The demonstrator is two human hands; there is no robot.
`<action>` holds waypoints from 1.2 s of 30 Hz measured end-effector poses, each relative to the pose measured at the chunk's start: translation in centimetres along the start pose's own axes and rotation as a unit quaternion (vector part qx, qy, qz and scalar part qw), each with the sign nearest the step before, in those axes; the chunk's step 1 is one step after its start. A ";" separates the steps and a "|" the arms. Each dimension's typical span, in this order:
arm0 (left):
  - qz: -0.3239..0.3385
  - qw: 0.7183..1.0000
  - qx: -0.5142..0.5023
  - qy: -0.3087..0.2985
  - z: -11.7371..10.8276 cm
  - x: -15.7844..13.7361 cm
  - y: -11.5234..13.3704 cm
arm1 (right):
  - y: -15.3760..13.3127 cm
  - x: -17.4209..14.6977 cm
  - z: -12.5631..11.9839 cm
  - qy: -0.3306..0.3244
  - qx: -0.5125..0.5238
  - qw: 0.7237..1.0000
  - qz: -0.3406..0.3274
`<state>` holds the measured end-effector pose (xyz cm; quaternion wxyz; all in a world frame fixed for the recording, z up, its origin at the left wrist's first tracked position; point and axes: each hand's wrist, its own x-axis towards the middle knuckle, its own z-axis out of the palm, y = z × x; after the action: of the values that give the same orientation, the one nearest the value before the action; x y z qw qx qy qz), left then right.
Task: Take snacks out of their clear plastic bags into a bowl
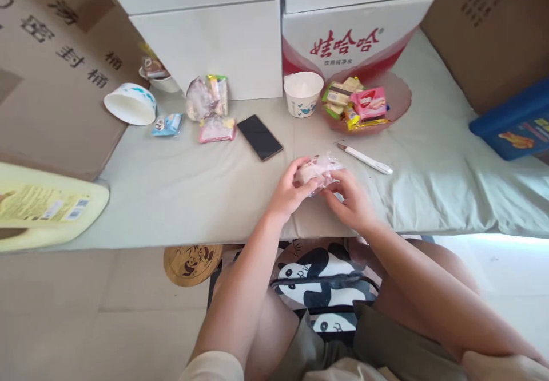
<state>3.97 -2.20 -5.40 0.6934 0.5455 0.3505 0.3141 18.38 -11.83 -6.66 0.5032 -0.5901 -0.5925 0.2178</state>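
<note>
Near the front edge of the cloth-covered table, my left hand (295, 189) is curled around a clear plastic-wrapped snack packet (316, 170) with pinkish-white contents. From the other side, my right hand (348, 198) pinches the packet's plastic with its fingertips. What exactly is inside the wrapping cannot be made out. Just beyond my right hand lies a white-handled knife (366, 159). A dark phone (259, 137) rests to the left of the packet. Behind it stand a white paper cup (303, 95) and a pink bowl (398, 98) of wrapped snacks.
Several snack packets (217, 129) and a tipped paper bowl (131, 104) lie at the left. White cartons (210, 49) wall off the back. A yellow jug (51, 206) stands at the left edge, a blue container (514, 120) at the right. Below is a round panda stool (193, 264).
</note>
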 end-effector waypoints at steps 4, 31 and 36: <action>0.051 0.997 0.044 0.023 0.3 0.8 -0.5 | 1.4 -0.1 -3.0 0.058 -0.039 0.998 0.000; 0.111 0.962 0.237 0.072 1.8 0.3 -1.4 | -0.1 1.0 -5.8 0.069 -0.128 0.979 -0.142; 0.187 0.941 0.280 0.038 1.0 -0.1 -1.2 | 1.1 1.4 -4.4 0.075 -0.203 0.976 -0.028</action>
<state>4.81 -3.12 -6.42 0.4276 0.7609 0.3422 0.3479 22.98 -11.82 -5.39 0.4217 -0.6779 -0.6012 0.0339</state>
